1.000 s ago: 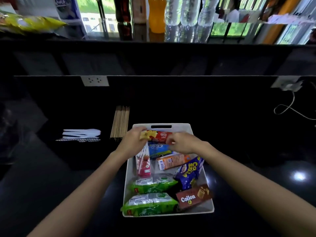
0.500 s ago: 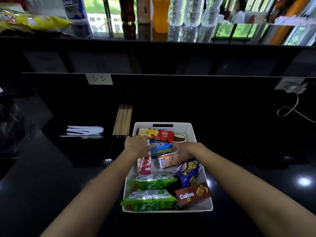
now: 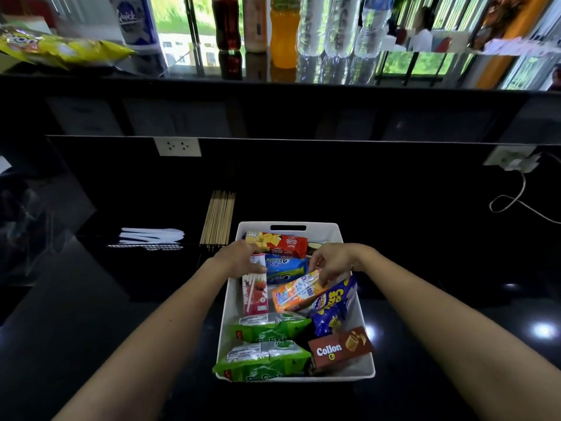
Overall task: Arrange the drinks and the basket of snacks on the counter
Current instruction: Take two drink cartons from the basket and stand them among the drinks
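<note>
**Two Cartons Held in the Basket (image 3: 321,228)**

On the black surface (image 3: 121,329) the white basket of snacks was set, close before the person. Bottled drinks (image 3: 312,28) were lined on the ledge (image 3: 182,71) beyond. A red carton (image 3: 255,294) was clasped at its top by the left grip (image 3: 239,258), and an orange carton (image 3: 296,293) was pinched by the right grip (image 3: 331,261).

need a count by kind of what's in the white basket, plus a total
Drink cartons: 2 (strawberry carton, orange Dutch Mill carton)
Green snack bags: 2 (far green bag, near green bag)
Blue snack bag: 1
Collon box: 1
Biscuit packets: 2 (Oreo packet, red-and-yellow packet)
Total: 8, leaving out a dark half-hidden item at the far right corner.
</note>
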### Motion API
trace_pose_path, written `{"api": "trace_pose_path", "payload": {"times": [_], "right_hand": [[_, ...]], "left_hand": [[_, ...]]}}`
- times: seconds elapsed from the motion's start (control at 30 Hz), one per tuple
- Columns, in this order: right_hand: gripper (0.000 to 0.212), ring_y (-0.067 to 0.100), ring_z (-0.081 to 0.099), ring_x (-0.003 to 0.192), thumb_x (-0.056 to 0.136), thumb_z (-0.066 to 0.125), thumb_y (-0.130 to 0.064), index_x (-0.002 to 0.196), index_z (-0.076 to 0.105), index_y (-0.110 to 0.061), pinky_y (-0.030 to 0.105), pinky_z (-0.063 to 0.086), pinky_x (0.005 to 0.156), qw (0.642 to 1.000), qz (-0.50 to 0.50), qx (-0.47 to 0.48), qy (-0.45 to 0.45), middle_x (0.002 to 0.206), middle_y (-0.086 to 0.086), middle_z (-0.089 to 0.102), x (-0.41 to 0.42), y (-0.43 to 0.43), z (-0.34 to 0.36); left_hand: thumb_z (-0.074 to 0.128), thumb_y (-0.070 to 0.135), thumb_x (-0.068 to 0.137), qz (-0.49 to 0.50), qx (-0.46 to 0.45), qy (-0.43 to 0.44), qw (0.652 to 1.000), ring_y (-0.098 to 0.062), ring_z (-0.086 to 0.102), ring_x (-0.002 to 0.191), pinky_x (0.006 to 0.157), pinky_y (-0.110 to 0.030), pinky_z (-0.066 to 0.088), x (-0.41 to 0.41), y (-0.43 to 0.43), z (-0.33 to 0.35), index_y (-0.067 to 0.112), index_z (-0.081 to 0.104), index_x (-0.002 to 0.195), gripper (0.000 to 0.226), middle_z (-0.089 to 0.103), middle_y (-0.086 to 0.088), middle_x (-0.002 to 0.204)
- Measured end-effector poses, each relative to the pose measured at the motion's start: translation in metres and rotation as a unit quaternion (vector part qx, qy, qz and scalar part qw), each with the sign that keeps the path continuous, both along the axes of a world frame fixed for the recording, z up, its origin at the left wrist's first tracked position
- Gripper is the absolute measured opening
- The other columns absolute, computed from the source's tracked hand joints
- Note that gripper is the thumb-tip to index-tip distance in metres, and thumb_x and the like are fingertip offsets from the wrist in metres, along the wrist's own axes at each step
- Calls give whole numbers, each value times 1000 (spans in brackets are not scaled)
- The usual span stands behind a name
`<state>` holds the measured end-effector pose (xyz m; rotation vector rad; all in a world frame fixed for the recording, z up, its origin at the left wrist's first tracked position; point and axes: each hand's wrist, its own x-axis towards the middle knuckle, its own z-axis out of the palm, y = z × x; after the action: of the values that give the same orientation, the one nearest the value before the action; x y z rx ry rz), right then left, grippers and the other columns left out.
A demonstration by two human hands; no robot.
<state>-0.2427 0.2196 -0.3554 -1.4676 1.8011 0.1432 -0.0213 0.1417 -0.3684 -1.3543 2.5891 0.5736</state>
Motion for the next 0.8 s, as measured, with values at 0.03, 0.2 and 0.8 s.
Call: {"api": "trace_pose_path", "payload": {"times": [0.03, 0.2, 0.8], "right_hand": [[23, 23, 65, 90, 83, 70, -4, 101, 60, -13, 21, 50, 57, 999, -25, 10, -25, 106, 10, 63, 0, 3, 2], [9, 16, 63, 81, 88, 65, -19, 86, 58, -15, 24, 52, 66, 988, -104, 86, -70, 92, 4, 65, 5, 12, -1], [18, 11, 66, 50, 87, 68, -25, 78, 59, -12, 22, 54, 57, 980, -70, 187, -12, 55, -2, 69, 15, -1, 1]], "left_hand": [[61, 45, 87, 3, 2, 2, 1000, -24, 53, 121, 94, -33, 48, 1, 1, 0, 18, 44, 141, 62, 52, -8, 137], [60, 46, 88, 16, 19, 8, 1000, -24, 55, 120, 93, -32, 48, 4, 2, -1, 17, 42, 142, 64, 52, -9, 137], [51, 41, 94, 29, 43, 10, 999, -27, 51, 125, 100, -32, 45, 2, 7, 2, 20, 36, 145, 57, 45, -12, 143]]}}
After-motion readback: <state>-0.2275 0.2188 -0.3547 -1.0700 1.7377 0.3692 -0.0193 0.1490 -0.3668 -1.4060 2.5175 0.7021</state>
